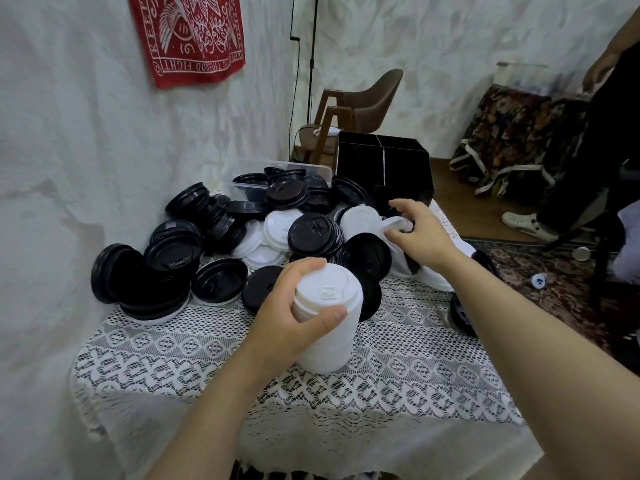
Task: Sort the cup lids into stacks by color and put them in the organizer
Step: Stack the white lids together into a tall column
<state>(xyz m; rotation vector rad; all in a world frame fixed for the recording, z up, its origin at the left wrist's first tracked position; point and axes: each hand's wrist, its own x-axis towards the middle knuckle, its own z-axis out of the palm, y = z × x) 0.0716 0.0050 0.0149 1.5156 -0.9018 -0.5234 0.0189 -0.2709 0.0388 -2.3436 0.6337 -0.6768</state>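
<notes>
Curled round a tall stack of white lids [329, 327], the left hand [287, 317] holds it upright on the lace tablecloth [207, 358], thumb across the front and fingers over the top rim. The right hand [419, 237] reaches farther out and pinches the edge of a single white lid [393, 223] at the right side of the pile. Behind the stack, a jumbled heap of black lids [180, 258], mixed with loose white lids [273, 233], covers the far half of the table. At the far end stands the black organizer [384, 161], split into compartments, just beside a clear plastic tub [249, 168] with more black lids in it. One black lid [460, 313] sits at the table's right edge.
</notes>
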